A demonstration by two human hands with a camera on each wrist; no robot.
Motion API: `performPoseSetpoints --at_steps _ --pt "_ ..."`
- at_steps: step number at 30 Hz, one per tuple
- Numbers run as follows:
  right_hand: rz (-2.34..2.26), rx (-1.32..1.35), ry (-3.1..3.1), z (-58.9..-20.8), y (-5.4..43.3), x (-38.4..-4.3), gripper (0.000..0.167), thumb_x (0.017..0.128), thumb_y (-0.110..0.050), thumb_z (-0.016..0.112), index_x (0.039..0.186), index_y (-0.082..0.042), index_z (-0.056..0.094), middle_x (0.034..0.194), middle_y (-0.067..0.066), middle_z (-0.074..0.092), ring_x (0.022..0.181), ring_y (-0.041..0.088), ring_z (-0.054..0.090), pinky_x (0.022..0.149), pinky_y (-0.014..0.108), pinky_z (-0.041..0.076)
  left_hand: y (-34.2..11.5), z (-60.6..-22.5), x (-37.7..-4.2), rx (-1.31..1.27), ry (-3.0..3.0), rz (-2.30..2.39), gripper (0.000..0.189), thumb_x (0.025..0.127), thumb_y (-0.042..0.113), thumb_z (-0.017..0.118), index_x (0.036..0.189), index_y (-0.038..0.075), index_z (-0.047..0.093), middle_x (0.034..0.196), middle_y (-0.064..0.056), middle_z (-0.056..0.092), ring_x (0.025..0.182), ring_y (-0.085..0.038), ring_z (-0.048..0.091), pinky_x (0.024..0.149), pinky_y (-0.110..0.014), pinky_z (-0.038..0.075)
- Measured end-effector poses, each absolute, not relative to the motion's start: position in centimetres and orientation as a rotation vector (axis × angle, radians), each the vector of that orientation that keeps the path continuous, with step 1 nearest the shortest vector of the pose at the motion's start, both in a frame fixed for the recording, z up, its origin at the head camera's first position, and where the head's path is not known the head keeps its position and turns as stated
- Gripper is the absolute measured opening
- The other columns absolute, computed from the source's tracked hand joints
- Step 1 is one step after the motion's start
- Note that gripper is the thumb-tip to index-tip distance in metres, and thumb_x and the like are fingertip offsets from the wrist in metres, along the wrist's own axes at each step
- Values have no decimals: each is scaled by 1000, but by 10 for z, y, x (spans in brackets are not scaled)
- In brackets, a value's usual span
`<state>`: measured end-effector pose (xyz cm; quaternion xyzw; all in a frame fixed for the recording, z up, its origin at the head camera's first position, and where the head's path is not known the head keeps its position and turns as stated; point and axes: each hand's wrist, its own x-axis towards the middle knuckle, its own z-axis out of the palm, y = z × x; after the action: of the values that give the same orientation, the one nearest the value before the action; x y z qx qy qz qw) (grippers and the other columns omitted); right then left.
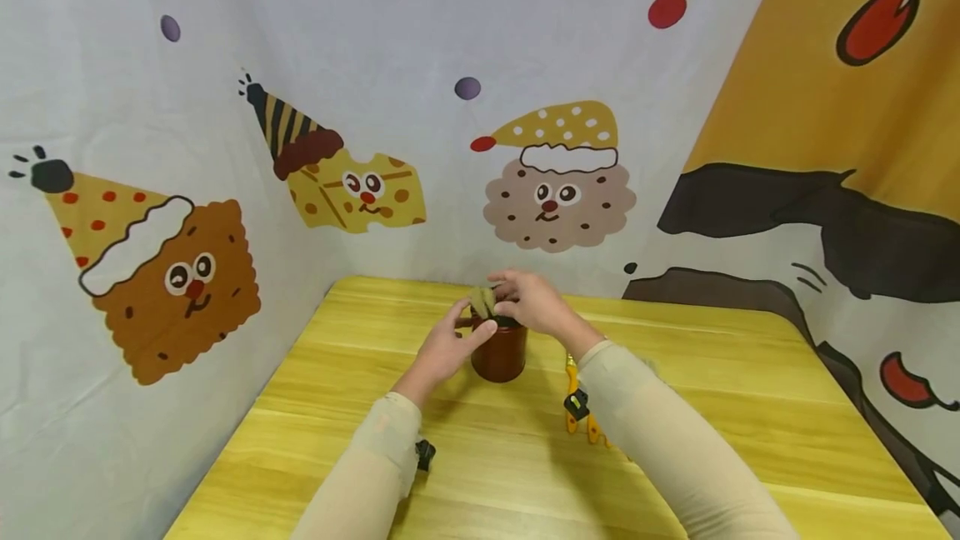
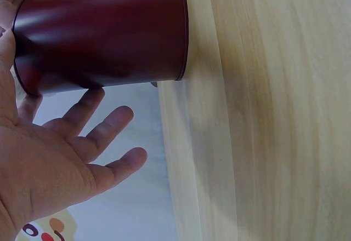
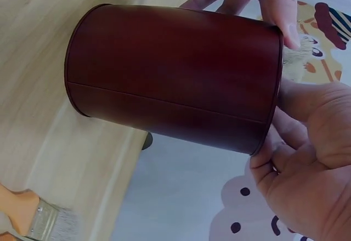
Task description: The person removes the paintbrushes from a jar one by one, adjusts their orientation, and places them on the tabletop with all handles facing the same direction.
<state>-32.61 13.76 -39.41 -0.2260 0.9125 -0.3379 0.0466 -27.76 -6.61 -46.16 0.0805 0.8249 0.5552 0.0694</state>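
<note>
A dark red-brown cylindrical holder (image 1: pixel 498 354) stands upright near the back of the wooden table. Pale brush bristles (image 1: pixel 482 302) show above its rim. My left hand (image 1: pixel 447 348) is at the left of the rim. Its thumb lies along the near edge, while the other fingers (image 2: pixel 104 134) spread out, mostly straight, beside the wall. From the other side, my right hand (image 3: pixel 318 148) grips the rim of the holder (image 3: pixel 175 76), its fingers curled against the outside and the thumb over the mouth. The hands hide most of the holder's opening.
Paintbrushes with orange handles (image 1: pixel 572 382) lie right of the holder, partly behind my right forearm. One paintbrush's bristles (image 3: pixel 64 227) show in the right wrist view. A printed cloth (image 1: pixel 420 40) hangs close behind the table's back edge.
</note>
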Motion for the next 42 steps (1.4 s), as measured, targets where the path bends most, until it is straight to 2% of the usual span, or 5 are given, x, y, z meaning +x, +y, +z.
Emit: performPoseSetpoints --at_steps 15,22,31,37,42 --pt "-855 -703 2864 -397 127 -328 62 99 -11 78 156 -12 55 128 12 75 116 27 73 95 44 62 -65 -461 -276 245 2476 1691 77 100 68 65 166 47 30 167 -11 45 153 -42 46 113 -65 49" --pt "-666 -738 2977 -397 124 -324 59 101 -11 76 156 -15 56 81 4 68 69 17 61 63 31 50 -66 -461 -275 234 2472 1695 84 99 69 65 169 40 28 166 -15 46 153 -44 45 114 -63 49" --pt "-554 -772 3051 -398 121 -321 67 100 -11 76 161 -20 49 63 2 58 52 15 52 53 29 44 -66 -462 -276 236 2497 1655 89 98 72 62 171 35 26 167 -16 45 154 -44 45 116 -64 48" --pt "-603 -787 3026 -396 123 -321 71 101 -11 75 165 -19 43 63 3 60 50 16 54 52 29 45 -66 -461 -276 232 2499 1654 85 99 70 63 170 38 28 167 -15 46 153 -45 44 116 -65 47" --pt "-707 -782 3042 -389 128 -321 72 102 -16 76 165 -19 41 86 6 73 66 16 65 59 31 52 -67 -462 -276 232 2496 1664 80 101 66 64 169 40 29 168 -12 45 154 -43 45 119 -65 44"
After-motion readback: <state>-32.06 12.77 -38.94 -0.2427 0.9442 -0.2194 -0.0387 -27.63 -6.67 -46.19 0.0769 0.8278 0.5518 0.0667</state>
